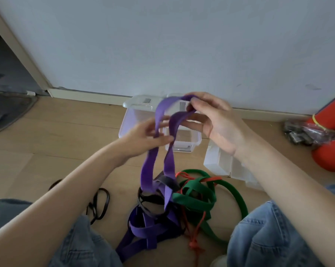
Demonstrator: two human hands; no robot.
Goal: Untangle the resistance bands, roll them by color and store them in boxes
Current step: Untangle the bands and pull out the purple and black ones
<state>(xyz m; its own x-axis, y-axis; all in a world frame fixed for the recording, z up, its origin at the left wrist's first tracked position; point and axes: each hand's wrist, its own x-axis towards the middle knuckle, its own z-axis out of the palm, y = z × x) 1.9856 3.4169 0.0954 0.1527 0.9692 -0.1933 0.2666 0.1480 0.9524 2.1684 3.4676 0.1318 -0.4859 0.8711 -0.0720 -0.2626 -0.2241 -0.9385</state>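
A wide purple band (148,170) rises as a loop from a tangled pile on the floor between my knees. My right hand (211,120) pinches the top of the loop above a clear plastic box (128,116). My left hand (145,137) holds the loop's left strand lower down, fingers curled round it. The pile also holds a green band (197,199), a thin red band (195,241) and a black band (149,199), all knotted together with the purple one.
A separate black band (98,206) lies on the wooden floor by my left knee. A white box (226,166) sits under my right forearm. Red foam rollers (330,151) and a plastic-wrapped bundle (305,132) stand at the right, by the white wall.
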